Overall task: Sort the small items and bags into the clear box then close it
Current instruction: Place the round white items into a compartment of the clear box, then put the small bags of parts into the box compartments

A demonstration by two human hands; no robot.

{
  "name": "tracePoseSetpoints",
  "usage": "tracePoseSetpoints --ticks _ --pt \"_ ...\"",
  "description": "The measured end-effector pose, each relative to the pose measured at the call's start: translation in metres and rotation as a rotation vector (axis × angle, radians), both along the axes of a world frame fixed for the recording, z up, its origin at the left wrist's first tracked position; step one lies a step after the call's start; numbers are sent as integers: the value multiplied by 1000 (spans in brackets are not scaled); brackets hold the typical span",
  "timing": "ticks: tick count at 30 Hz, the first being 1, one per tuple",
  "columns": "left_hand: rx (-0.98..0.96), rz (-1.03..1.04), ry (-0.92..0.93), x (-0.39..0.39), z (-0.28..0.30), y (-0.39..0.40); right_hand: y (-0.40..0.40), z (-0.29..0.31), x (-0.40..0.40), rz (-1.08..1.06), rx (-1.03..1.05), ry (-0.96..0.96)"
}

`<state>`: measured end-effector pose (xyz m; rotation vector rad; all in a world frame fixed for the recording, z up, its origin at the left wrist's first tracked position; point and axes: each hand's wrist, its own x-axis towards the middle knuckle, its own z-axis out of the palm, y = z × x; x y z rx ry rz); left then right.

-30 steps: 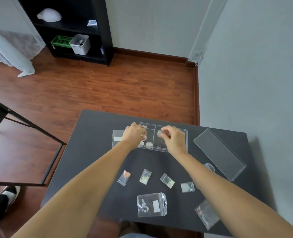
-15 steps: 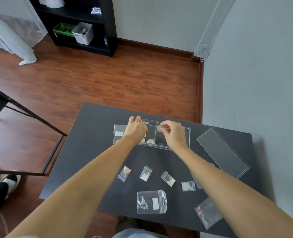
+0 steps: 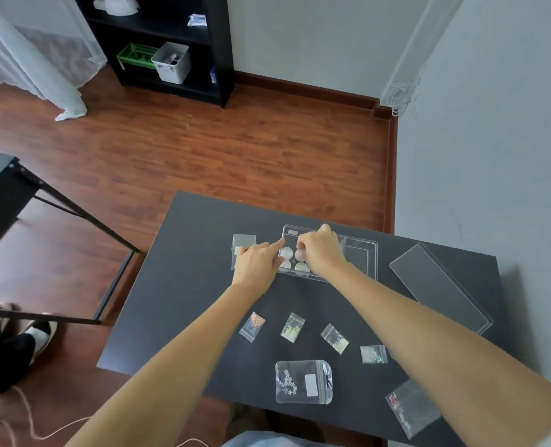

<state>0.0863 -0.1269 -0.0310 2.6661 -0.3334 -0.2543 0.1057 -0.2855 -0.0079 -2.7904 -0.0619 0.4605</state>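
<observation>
- the clear plastic divided box [image 3: 361, 253] sits open on the dark grey table [image 3: 190, 285], and both hands work at its left compartment.
- the right hand [image 3: 322, 253] hangs over that compartment with its fingers curled down onto one of the small round clear pots [image 3: 286, 252]; they look pinched on a pot beneath them, but the knuckles hide the contact, so i cannot tell for sure.
- the left hand [image 3: 257, 262] rests just beside the box's left wall, forefinger stretched to the rim, the other fingers loosely bent and holding nothing; under it lies a flat clear bag with a white label [image 3: 243, 241].
- about four pots show packed close under and between the two sets of fingertips.
- the flat clear plastic lid [image 3: 438, 285] lies apart, off to the right of the right hand.
- near the person, behind both wrists, wait the small zip bags of glitter [image 3: 292, 327], a larger clear zip bag [image 3: 303, 381], and another bag by the right forearm [image 3: 412, 408].
- risk, as i judge it: the pots are crowded, so pressing one in could tip or pop out its neighbour.
- the light box could skid if the left forefinger lets go of the rim.
- forearms sweeping back may drag the loose bags off the table's near edge.
</observation>
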Motion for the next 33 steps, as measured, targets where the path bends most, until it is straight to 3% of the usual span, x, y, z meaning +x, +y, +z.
tracePoseSetpoints --ticks 11,13,16,20,23,27,33 --pt "21 51 87 -1 7 -5 9 -16 0 102 -345 -12" --pt "22 38 111 -1 10 -5 6 -14 -6 109 -276 -62" --pt "22 -4 170 -2 13 -2 -5 -6 -26 48 -14 -254" --pt "-46 15 34 -23 11 8 -29 8 -74 -113 166 -454" --pt "-130 -90 -35 -55 3 10 -52 -1 -121 -225 140 -367" --pt "-1 -325 181 -86 -13 2 -61 -23 -169 -294 8 -92" --pt "114 -337 253 -85 -18 -12 -47 -28 -181 -287 -95 19"
